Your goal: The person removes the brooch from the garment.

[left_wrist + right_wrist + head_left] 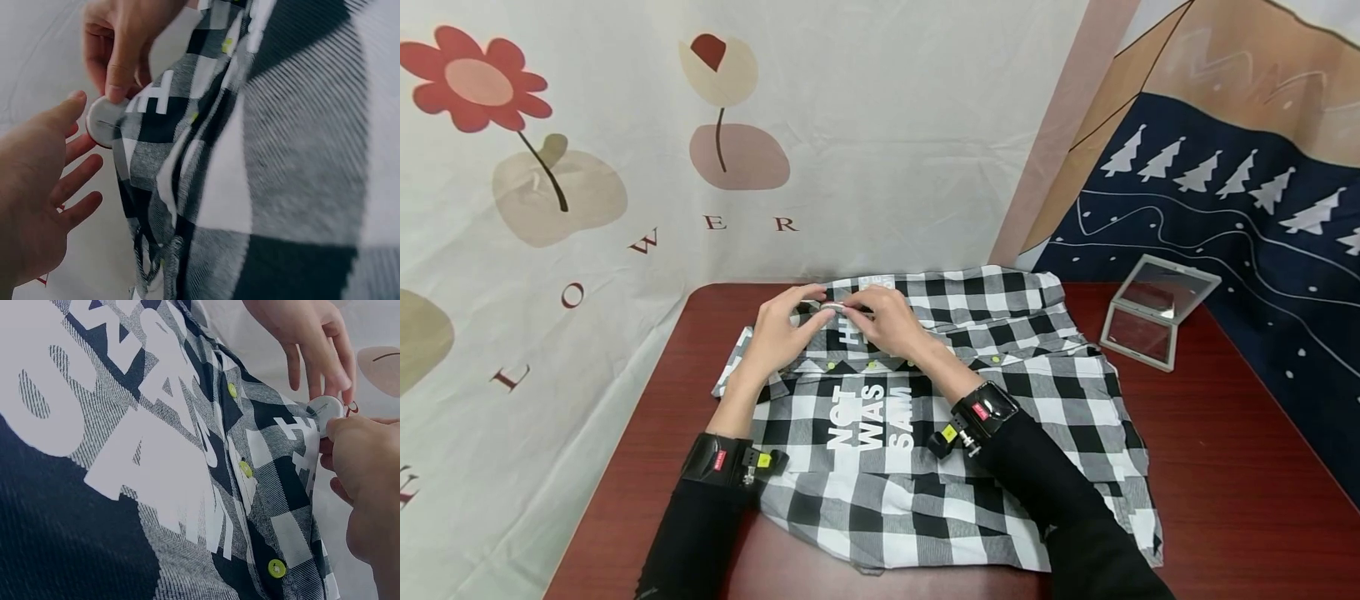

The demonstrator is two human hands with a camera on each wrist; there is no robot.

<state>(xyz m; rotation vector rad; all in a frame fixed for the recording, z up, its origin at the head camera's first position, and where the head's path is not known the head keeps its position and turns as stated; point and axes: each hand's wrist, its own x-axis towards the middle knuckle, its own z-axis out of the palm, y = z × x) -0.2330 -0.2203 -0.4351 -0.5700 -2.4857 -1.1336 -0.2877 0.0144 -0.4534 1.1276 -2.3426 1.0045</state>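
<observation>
A black-and-white checked shirt (970,367) with white lettering and yellow-green buttons (277,568) lies flat on the dark red table (1225,467). Both hands meet at its far edge, by the collar. My right hand (883,321) pinches a small round white badge (833,307) against the cloth; the pinch shows in the left wrist view on the badge (105,122). My left hand (778,329) is beside it with straight, spread fingers (75,181). One left fingertip (340,381) touches the badge (326,409), and the right hand (362,469) holds it from below.
A hinged square mirror (1153,310) stands open at the table's far right. A flower-print cloth (587,208) hangs behind and to the left, and a navy cloth with white trees (1240,217) to the right. Bare table shows on both sides of the shirt.
</observation>
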